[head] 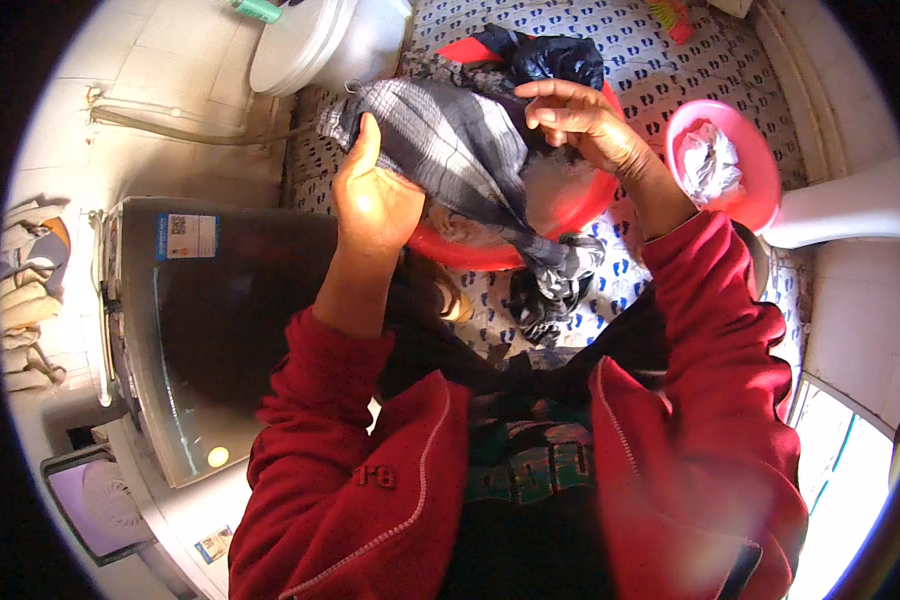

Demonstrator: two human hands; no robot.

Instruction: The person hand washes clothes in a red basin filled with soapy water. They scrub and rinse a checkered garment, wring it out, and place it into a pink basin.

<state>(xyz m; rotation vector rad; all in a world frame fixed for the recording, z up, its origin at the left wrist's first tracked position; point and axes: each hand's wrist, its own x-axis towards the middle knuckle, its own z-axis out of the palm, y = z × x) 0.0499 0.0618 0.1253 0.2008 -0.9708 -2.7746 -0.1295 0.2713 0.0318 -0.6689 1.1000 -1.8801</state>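
Note:
My left hand grips a black, grey and white plaid cloth garment with the thumb on top. The cloth is stretched across a red basin and narrows to a twist over its near rim. Its bunched lower end hangs outside the basin, down by the floor. My right hand is raised over the right side of the basin, fingers bent and apart, with nothing visible in it. Cloudy liquid shows inside the basin. A glossy dark garment lies at the far rim.
A pink basin holding a crumpled white plastic bag stands to the right. A lidded white bucket is at the upper left, near a wall pipe. A dark boxy appliance stands close on my left. Footprint-patterned flooring surrounds the basins.

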